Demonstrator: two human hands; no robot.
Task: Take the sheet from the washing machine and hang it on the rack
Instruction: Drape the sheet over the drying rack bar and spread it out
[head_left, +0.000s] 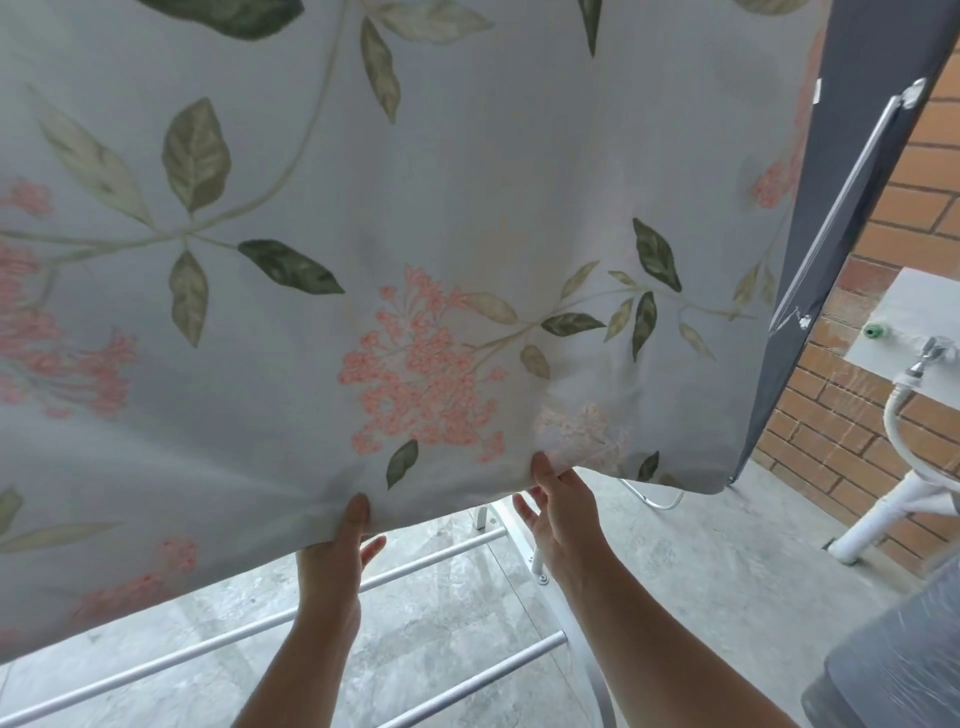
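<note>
Right now your left hand pinches the lower hem of the floral sheet, thumb on the near face and fingers tucked behind. Your right hand grips the same hem just to the right, thumb pressed on the cloth, one finger showing loose below the edge. The sheet hangs spread across most of the view (its top runs out of frame), above the white bars of the rack and the grey floor. Off to the right are a dark grey panel, a brick wall and a tap
</note>
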